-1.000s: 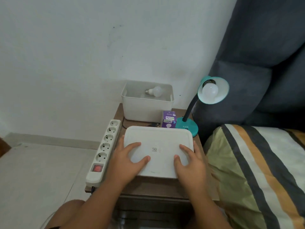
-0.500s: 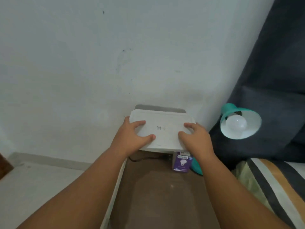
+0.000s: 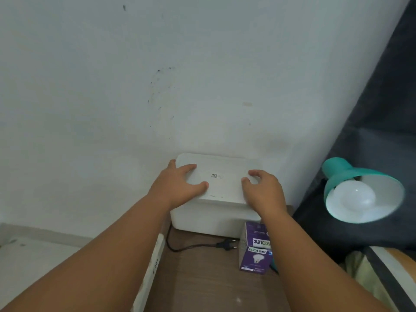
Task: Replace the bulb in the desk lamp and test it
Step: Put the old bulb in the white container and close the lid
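Both hands press the white lid (image 3: 221, 176) onto the storage box (image 3: 213, 218): left hand (image 3: 180, 188) and right hand (image 3: 264, 191) spread flat, gripping nothing, likely to seat it; the desk lamp (image 3: 362, 194), bulb (image 3: 354, 195) fitted, is right of the box; the plug (image 3: 226, 245) lies loose on the worktop (image 3: 202, 287) before it.

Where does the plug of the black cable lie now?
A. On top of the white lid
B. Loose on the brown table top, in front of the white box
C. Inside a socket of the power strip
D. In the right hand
B: the plug lies free on the table top, its two pins bare, just before the white box.
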